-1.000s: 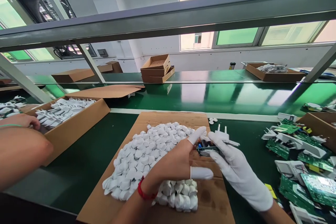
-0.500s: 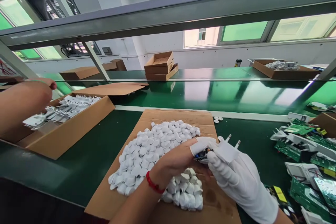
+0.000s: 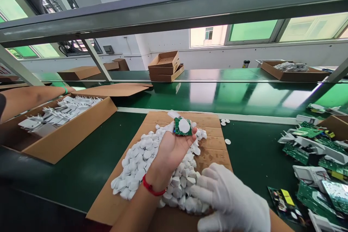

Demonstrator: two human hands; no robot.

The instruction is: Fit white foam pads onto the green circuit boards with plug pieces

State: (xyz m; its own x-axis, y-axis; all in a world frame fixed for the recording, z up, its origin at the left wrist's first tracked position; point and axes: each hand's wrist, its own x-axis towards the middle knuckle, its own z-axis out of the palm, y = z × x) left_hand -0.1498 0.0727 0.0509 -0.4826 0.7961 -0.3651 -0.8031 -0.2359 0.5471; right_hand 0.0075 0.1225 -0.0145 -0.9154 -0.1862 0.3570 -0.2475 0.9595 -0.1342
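My left hand [image 3: 172, 148], palm up with a red band at the wrist, holds a small green circuit board [image 3: 178, 130] above the pile. A round white pad [image 3: 184, 125] covers much of the board's face. Something white shows at the board's upper left; I cannot make out whether it is a covered thumb or a casing part. My right hand [image 3: 228, 195], in a white glove, hovers low at the pile's near right edge with its fingers apart and nothing visible in them. Under both hands, many white lumps [image 3: 141, 159] are heaped on a flattened cardboard sheet [image 3: 214, 145].
Circuit boards with white casings [image 3: 312, 152] crowd the right side. At left, a cardboard box [image 3: 73, 130] holds white plug casings, and another person's arm [image 3: 32, 98] reaches over it. Stacked cardboard trays [image 3: 165, 67] stand behind. A metal beam [image 3: 174, 11] crosses above.
My left hand has moved up and left and turned palm up with the circuit board. My right hand has come away from the white plug casing, dropping lower left. The other person's arm has shifted.
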